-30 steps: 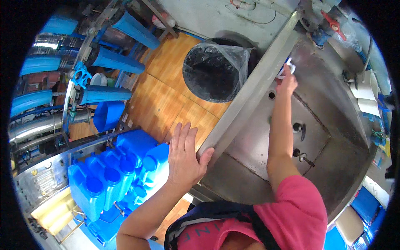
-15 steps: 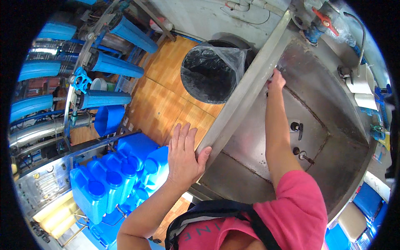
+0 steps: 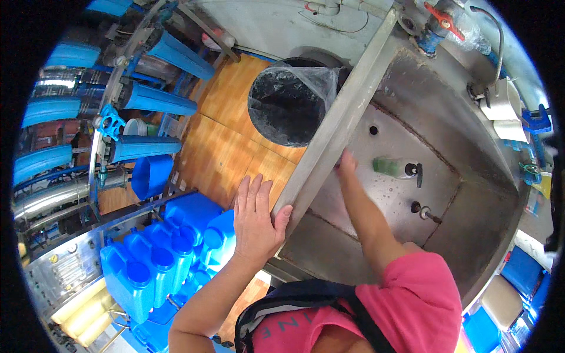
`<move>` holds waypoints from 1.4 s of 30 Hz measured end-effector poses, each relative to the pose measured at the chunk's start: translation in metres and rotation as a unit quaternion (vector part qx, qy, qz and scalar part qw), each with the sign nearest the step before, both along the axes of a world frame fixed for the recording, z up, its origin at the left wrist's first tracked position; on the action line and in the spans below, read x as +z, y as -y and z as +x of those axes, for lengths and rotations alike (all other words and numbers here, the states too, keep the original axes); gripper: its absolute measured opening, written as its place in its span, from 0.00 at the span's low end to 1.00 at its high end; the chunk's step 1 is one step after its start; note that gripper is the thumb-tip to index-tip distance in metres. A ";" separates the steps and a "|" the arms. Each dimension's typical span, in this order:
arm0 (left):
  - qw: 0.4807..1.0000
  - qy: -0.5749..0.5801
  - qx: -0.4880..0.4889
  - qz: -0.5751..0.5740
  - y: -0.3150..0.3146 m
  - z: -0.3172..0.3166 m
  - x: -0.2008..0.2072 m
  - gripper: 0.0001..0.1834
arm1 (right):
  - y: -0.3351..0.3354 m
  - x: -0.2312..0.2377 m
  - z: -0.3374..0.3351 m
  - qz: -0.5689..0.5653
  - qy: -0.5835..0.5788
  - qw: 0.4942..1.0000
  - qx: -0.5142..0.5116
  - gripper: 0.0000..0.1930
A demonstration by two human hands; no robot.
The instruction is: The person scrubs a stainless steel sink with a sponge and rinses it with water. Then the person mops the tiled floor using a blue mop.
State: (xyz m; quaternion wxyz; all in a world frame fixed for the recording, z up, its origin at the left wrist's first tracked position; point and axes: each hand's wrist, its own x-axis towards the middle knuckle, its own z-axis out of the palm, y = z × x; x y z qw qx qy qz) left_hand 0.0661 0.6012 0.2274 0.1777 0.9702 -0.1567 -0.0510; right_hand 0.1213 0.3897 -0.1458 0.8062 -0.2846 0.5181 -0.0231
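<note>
My left hand (image 3: pixel 257 220) lies over the near end of the metal sink's rim (image 3: pixel 329 141), fingers stretched and thumb spread. Inside the steel sink, my right hand (image 3: pixel 346 162) is closed low against the left wall. It is slightly blurred and its fingertips are partly hidden; a small dark spot shows there, too unclear to name. Right of that hand is a clear bottle (image 3: pixel 388 167) with green in its lower part and a black pump top; I cannot tell if it stands or lies. Near it is a metal fitting (image 3: pixel 431 216). A round drain hole (image 3: pixel 374 130) is farther off.
A bin lined with a dark bag (image 3: pixel 288 106) stands on the wood-patterned floor left of the sink. Several blue jugs (image 3: pixel 138 276) crowd the lower left, below blue filter housings (image 3: pixel 159 97). A red-handled valve (image 3: pixel 445 22) sits at the sink's far corner.
My right hand has moved nearer and left, along the sink's left side. The green bottle and the drain hole now show. My left hand stays on the rim, and the view has shifted slightly.
</note>
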 end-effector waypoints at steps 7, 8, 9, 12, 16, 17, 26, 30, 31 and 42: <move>1.000 0.027 0.002 -0.010 0.000 -0.002 0.000 0.28 | 0.026 0.127 0.028 -0.017 -0.072 0.997 -0.012 0.23; 1.000 0.029 0.004 -0.006 0.001 -0.003 0.000 0.27 | 0.051 0.152 0.053 -0.096 -0.023 0.995 -0.024 0.23; 0.999 0.037 0.001 -0.007 0.001 -0.003 0.000 0.27 | 0.075 0.177 0.079 -0.153 0.022 0.987 -0.032 0.20; 0.999 0.039 0.004 -0.013 0.001 -0.004 0.000 0.27 | 0.085 0.228 0.087 -0.284 0.143 0.948 -0.029 0.17; 0.999 0.033 0.016 -0.015 0.001 -0.006 0.001 0.27 | -0.002 0.210 -0.013 -0.214 0.011 0.975 0.061 0.22; 0.999 0.034 0.020 -0.011 0.001 -0.006 0.002 0.26 | -0.021 0.193 -0.034 -0.136 -0.107 0.980 0.099 0.23; 0.999 0.027 0.021 -0.011 -0.002 -0.004 0.001 0.27 | 0.128 0.074 0.107 0.042 0.063 0.962 -0.263 0.20; 1.000 0.008 0.017 -0.007 -0.002 -0.001 0.000 0.27 | 0.224 0.074 0.158 0.109 0.010 0.879 -0.464 0.18; 1.000 0.003 0.014 -0.010 -0.002 -0.001 0.000 0.28 | 0.228 0.064 0.164 0.083 0.001 0.889 -0.451 0.18; 1.000 -0.004 -0.004 -0.003 -0.002 0.003 -0.002 0.30 | 0.227 0.009 0.148 -0.014 -0.068 0.944 -0.323 0.20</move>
